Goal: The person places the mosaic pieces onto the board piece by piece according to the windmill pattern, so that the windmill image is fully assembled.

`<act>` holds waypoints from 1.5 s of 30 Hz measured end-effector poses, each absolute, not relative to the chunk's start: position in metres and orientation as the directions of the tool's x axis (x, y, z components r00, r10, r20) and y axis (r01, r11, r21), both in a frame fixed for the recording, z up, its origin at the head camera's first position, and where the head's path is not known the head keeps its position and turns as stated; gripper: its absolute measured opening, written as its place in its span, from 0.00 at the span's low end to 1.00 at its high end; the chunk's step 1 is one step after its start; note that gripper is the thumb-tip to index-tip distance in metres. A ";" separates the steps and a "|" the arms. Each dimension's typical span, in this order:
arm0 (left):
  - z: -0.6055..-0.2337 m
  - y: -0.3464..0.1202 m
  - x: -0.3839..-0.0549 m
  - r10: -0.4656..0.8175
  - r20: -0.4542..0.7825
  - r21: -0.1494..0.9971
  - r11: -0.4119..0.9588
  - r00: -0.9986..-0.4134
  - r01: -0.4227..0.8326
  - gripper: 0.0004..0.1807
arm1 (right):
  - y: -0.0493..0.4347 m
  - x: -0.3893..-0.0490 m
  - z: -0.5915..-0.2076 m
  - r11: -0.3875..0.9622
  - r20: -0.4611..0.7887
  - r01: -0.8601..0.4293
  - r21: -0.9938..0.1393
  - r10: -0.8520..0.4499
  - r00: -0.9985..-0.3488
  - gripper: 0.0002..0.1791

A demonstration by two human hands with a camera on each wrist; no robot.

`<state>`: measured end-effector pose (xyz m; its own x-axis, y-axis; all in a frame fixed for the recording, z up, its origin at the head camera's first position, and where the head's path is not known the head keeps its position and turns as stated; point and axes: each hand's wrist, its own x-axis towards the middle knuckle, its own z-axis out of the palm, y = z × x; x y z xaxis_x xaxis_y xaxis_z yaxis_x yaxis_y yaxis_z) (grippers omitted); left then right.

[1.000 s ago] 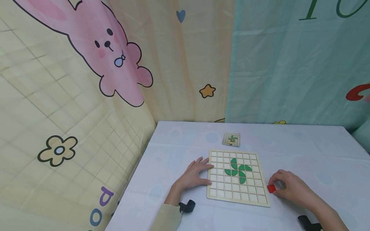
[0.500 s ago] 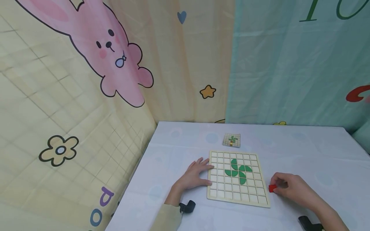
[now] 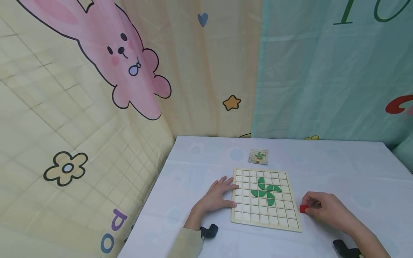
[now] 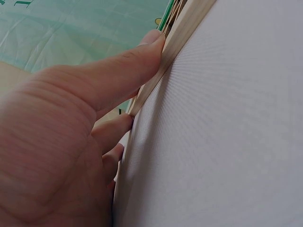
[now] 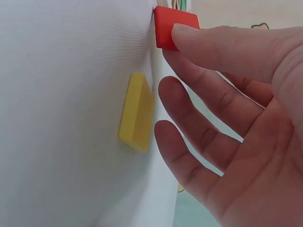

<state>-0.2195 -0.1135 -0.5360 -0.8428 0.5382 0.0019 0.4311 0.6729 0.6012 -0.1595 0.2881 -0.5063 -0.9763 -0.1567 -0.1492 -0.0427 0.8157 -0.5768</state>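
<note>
My right hand (image 3: 327, 209) pinches a small red square tile (image 5: 173, 26) between thumb and index finger, just off the right edge of the grid board (image 3: 245, 216). The other right fingers curve loosely beside a yellow tile (image 5: 136, 113), which lies on the tablecloth and is mostly hidden under the hand in the head view. My left hand (image 3: 215, 195) rests at the board's left side, thumb and fingertips touching its wooden edge. Green quarter-round pieces (image 3: 271, 201) form a pinwheel in the middle of the board's white squares.
A small pattern card (image 3: 258, 156) with a green pinwheel and a few coloured squares lies behind the board. White cloth covers the table (image 3: 193, 161). Printed curtains (image 3: 206, 71) hang along its back and left sides.
My right hand has shifted slightly right, away from the board, and the red tile has turned a little in its fingers. The left hand and board stay in place.
</note>
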 end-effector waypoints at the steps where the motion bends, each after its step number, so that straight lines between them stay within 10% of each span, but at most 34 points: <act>1: -0.536 -0.114 -0.219 0.538 0.002 0.601 0.673 -0.843 0.431 0.38 | 0.288 -0.160 -0.506 0.817 -0.148 -0.045 -0.575 -0.158 -0.976 0.12; 45: -0.533 -0.114 -0.219 0.548 -0.001 0.593 0.674 -0.836 0.441 0.38 | 0.252 -0.176 -0.491 0.769 -0.015 -0.170 -0.617 -0.227 -0.974 0.11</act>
<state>-0.2190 -0.1140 -0.5327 -0.8364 0.5482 -0.0006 0.4411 0.6737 0.5929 -0.1764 0.2522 -0.4911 -0.9737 -0.2274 -0.0151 -0.1700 0.7686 -0.6167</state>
